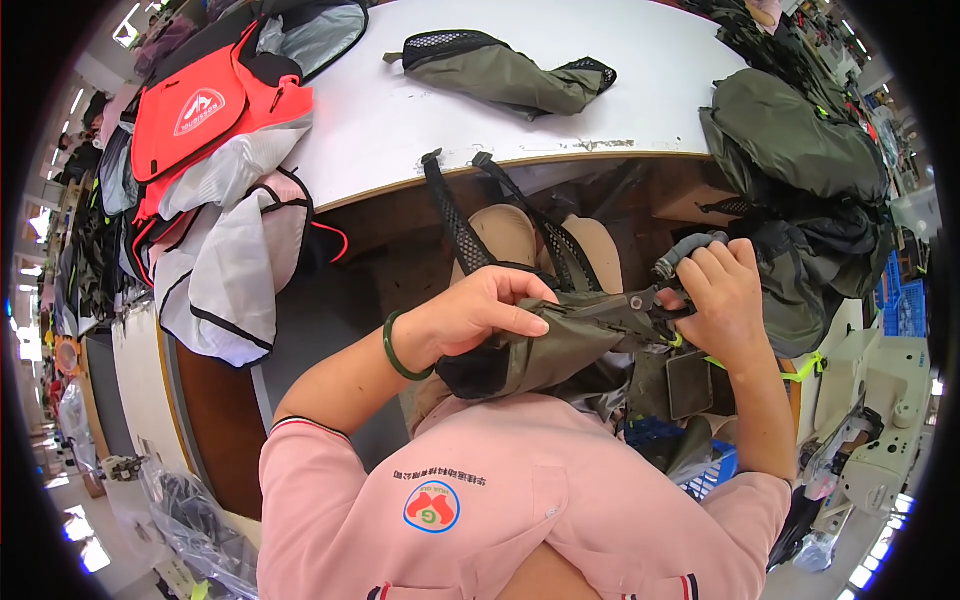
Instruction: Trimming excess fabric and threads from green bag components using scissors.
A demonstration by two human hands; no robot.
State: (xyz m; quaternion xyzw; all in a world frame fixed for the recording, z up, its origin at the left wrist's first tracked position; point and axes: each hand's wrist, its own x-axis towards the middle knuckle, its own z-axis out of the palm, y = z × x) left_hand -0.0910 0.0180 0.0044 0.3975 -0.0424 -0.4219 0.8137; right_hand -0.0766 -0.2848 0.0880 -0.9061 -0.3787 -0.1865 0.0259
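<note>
My left hand (480,312) pinches the upper edge of an olive-green bag (565,350) with black mesh straps (462,220), held in front of my body. The straps hang over the front of the bag, toward the table. In my right hand (722,300) is a pair of scissors (637,303), its handles wrapped in grey material. The blades point left and lie along the bag's top edge, close to my left fingers. Whether they are cutting anything is hard to tell.
On the white table (350,130) lies an olive fabric piece with black mesh (500,75). Red and grey bags (200,120) are heaped at the left, olive bags (800,140) at the right. A sewing machine (885,430) and a blue basket (715,472) stand to my right.
</note>
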